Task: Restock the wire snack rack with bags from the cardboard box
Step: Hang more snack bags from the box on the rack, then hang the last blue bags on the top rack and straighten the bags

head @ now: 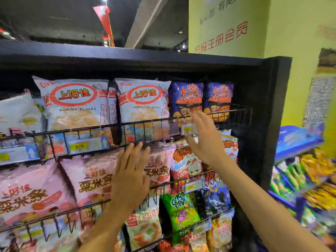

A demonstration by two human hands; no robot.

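Observation:
The black wire snack rack (101, 126) fills the view with rows of bags. White shrimp flakes bags (143, 100) and dark blue bags (187, 99) stand on the top row. Pink bags (91, 177) fill the row below. My left hand (130, 177) is raised with fingers spread in front of a pink bag, holding nothing. My right hand (203, 137) is open too, up at the top row's wire rail under the dark blue bags, beside a yellow price tag (188, 129). The cardboard box is out of view.
A green onion rings bag (180, 213) and other snack bags sit on the lower rows. The rack's black side panel (269, 124) stands at the right. Beyond it is a yellow-green pillar (291, 33) and a blue shelf (298, 140) with more snacks.

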